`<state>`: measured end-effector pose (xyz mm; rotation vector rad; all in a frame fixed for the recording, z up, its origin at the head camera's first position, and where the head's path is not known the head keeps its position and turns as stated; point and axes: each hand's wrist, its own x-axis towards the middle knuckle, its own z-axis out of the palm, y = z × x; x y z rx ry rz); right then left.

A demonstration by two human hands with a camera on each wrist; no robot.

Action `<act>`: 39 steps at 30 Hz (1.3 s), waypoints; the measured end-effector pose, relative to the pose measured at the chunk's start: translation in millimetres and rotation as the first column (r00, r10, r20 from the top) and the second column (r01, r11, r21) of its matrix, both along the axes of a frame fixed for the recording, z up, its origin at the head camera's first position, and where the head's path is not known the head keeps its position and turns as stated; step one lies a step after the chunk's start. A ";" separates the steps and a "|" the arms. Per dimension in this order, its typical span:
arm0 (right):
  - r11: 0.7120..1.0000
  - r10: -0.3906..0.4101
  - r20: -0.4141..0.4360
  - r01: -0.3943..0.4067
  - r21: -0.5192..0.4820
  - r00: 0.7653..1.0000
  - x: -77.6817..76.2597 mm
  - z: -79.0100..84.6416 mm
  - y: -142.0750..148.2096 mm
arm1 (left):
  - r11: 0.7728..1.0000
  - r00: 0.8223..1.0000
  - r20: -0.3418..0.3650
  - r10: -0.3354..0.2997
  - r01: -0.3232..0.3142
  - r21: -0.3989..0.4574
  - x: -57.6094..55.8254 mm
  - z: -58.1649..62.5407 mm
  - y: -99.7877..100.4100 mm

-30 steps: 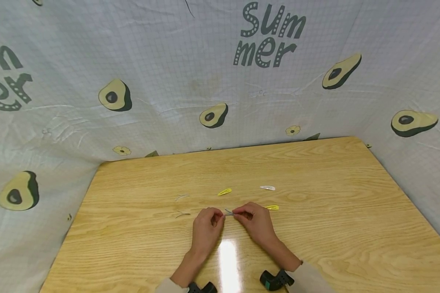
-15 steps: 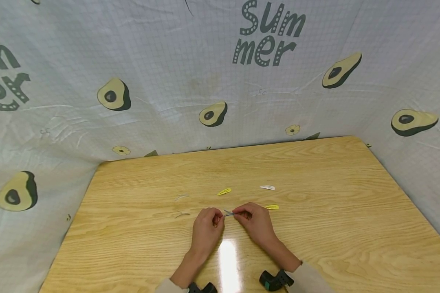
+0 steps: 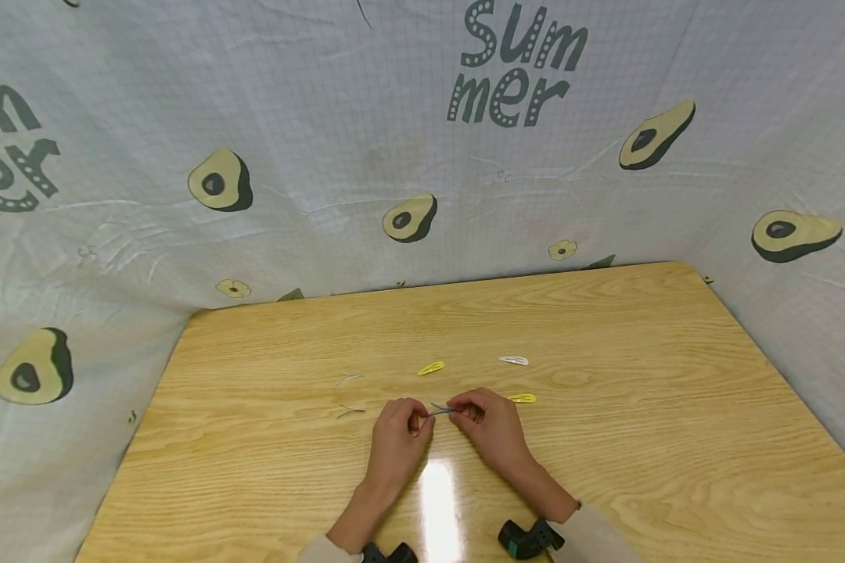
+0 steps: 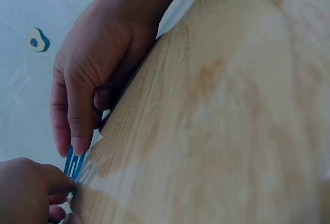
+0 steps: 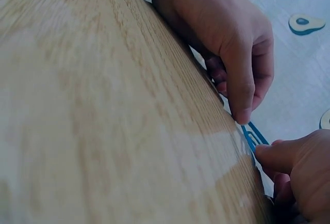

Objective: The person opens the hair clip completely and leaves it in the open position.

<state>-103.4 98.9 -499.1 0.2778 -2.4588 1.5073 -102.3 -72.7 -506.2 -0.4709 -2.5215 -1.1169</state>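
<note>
A blue snap hair clip (image 3: pixel 440 410) is held between my hands just above the table, its two arms spread apart in a narrow V. My left hand (image 3: pixel 397 438) pinches the clip's left end between thumb and forefinger. The other end sits in the pinch of my right hand (image 3: pixel 491 426). The left wrist view has the blue clip (image 4: pixel 75 165) between the fingertips of both hands; its slotted body shows. In the right wrist view, the blue clip (image 5: pixel 253 135) is partly covered by my right thumb.
A yellow snap clip (image 3: pixel 431 368) and a white one (image 3: pixel 514 360) lie beyond my hands. Another yellow clip (image 3: pixel 525 398) is partly behind my right hand. To the left lie a pale spread clip (image 3: pixel 350 378) and a dark one (image 3: pixel 352 410). Patterned cloth (image 3: pixel 310 156) borders the wooden table (image 3: pixel 648 407).
My left thumb and fingertips have shifted slightly to the right along the blue clip. My right hand stays almost still, and the other clips lie where they were.
</note>
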 end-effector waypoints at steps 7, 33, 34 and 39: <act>0.999 0.006 -0.014 -0.006 -0.035 1.000 -0.8 -2.7 0.7 | 0.996 1.000 0.005 -0.004 0.004 0.092 -0.5 -0.3 0.2; 0.997 -0.048 -0.013 0.047 -0.058 0.999 -54.1 5.6 -2.8 | 0.951 0.997 0.061 0.054 -0.071 0.301 -60.3 8.0 -0.8; 0.998 -0.042 -0.016 0.042 -0.050 0.999 -55.7 5.3 -3.3 | 0.951 0.996 0.070 0.061 -0.079 0.300 -61.9 8.2 -1.1; 1.000 -0.012 -0.006 0.012 0.000 1.000 -63.5 3.8 -6.5 | 0.941 0.988 0.125 0.087 -0.123 0.315 -67.9 7.9 -2.5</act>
